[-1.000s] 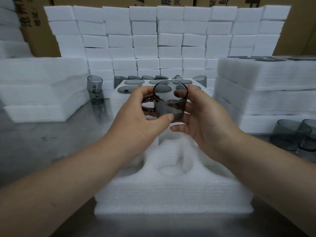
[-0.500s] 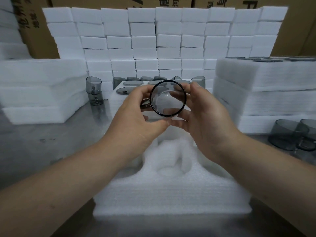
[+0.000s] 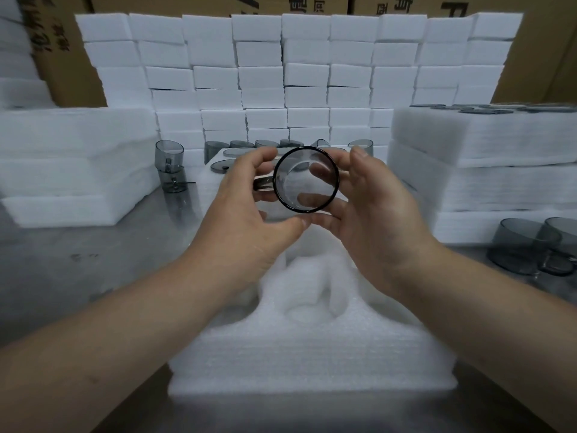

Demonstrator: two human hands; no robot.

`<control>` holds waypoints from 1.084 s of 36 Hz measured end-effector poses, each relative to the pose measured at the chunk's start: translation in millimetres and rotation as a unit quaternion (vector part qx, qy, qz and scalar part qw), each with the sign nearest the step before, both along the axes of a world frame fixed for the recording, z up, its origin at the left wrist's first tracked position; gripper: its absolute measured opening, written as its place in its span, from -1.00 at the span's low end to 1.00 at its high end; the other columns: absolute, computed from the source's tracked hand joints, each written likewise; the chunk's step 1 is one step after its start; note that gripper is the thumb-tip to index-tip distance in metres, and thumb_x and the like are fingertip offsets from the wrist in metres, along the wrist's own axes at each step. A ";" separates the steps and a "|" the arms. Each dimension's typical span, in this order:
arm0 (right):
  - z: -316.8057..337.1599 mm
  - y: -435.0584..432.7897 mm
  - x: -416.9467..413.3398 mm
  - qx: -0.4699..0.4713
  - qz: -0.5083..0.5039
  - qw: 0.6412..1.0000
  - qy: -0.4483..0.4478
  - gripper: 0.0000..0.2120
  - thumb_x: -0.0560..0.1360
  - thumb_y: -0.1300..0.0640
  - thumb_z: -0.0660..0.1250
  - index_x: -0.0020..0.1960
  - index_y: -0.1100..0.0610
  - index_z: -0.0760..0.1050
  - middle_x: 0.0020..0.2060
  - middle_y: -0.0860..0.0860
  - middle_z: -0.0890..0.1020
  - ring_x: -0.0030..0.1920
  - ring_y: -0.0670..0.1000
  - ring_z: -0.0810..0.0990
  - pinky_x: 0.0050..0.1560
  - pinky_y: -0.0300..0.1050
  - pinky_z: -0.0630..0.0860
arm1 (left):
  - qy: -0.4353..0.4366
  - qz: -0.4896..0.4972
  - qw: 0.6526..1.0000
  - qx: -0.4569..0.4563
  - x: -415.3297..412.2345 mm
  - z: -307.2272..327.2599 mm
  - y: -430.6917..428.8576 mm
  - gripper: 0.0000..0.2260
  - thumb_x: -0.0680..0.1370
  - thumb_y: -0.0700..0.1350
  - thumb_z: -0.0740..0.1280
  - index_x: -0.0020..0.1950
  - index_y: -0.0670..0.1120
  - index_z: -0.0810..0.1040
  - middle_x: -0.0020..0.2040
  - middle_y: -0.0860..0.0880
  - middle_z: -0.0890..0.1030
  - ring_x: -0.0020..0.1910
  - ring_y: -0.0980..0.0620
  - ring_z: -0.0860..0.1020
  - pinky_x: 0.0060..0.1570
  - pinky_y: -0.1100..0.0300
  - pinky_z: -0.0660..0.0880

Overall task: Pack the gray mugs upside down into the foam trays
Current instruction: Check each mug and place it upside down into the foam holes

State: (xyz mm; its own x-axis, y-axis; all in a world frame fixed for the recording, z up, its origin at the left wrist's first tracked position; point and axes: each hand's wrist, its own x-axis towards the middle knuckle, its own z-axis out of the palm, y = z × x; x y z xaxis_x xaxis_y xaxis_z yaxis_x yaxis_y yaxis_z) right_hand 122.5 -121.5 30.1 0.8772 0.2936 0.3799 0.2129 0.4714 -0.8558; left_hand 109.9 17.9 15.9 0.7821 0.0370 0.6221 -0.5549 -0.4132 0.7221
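Mug mid-frame, rim toward cam: prob. light, slick, fragile glass; left grip & right grip both clasp its wall.

Below the fingers the foam tray's round pocket lies open. Packed mugs stand just beyond, and foam stacks wall the right.
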 end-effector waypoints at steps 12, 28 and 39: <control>1.5 0.1 -1.3 0.047 0.019 0.998 0.030 -0.73 0.57 0.04 0.13 -0.18 0.10 0.54 -0.33 -0.07 0.63 -0.25 0.07 0.63 -0.27 -0.12 0.58 | -0.042 0.039 0.998 0.005 -3.9 0.8 0.1 -0.55 0.32 -0.04 0.48 -0.01 0.29 0.29 0.23 0.08 0.40 0.09 0.42 0.39 0.08 0.42 0.34; 3.1 0.7 -0.1 0.051 0.038 0.996 0.059 -0.68 0.56 0.01 0.13 0.12 0.20 0.50 -0.07 0.07 0.58 -0.21 0.02 0.65 -0.25 -0.22 0.56 | -0.049 0.014 0.998 0.019 -2.6 1.6 -0.2 -0.69 0.39 -0.02 0.34 -0.04 0.39 0.37 0.24 0.12 0.44 0.18 0.31 0.43 0.15 0.35 0.34; 4.0 -0.6 -0.7 0.038 0.024 0.996 0.079 -0.57 0.57 -0.01 0.09 0.23 0.29 0.45 0.03 0.16 0.60 -0.14 0.05 0.64 -0.30 -0.27 0.54 | -0.051 0.022 0.998 0.014 -6.8 4.3 -3.2 -0.65 0.40 0.02 0.25 0.09 0.41 0.33 0.15 0.28 0.33 0.06 0.35 0.41 0.17 0.27 0.40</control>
State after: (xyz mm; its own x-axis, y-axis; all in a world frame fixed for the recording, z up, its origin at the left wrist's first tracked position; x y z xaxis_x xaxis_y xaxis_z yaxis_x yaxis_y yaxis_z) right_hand 121.8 -122.0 34.1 0.9130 0.3129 0.2617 0.0539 0.5433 -0.8378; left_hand 103.2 14.7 20.2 0.7129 0.0518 0.6994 -0.6054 -0.4578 0.6511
